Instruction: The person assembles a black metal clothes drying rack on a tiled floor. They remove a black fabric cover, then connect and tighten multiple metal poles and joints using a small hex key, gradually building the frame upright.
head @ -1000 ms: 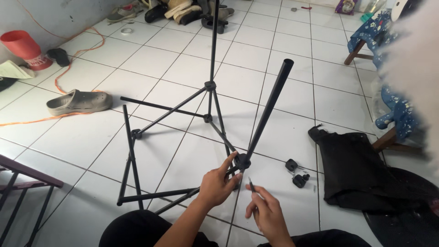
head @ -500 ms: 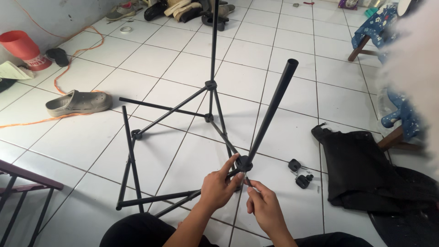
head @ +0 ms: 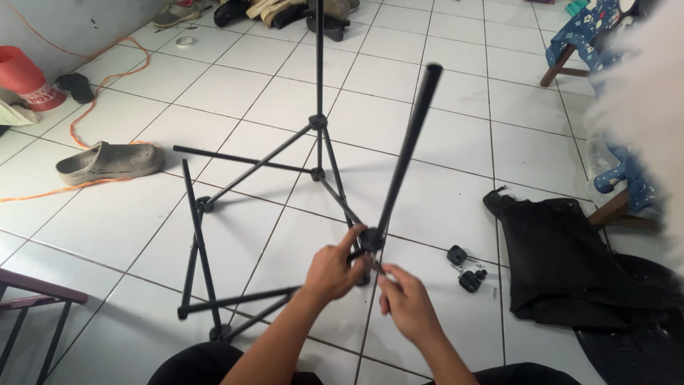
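Down on the white tiled floor (head: 456, 142), near its bottom edge, two bare hands meet at a black stand. The left hand (head: 333, 271) curls its fingers around the black joint (head: 370, 240) where the stand's parts come together. The right hand (head: 406, 303) sits just beside it, a bit lower, with thumb and first finger pinching a small thin part under the joint; what that part is cannot be told.

A long black tube (head: 406, 153) goes up from the joint and leans toward the top of the floor. The black tripod stand (head: 317, 135) lies spread out past the hands, and its thin legs touch the tiles.

Two small black knobs (head: 464, 268) lie on the floor just to the right of the hands. Further right is a black bag (head: 563, 257), flat on the tiles. A grey shoe (head: 110, 161) lies near the left edge, next to an orange cord (head: 107, 78). A red bucket (head: 25, 77) stands in the top left corner.
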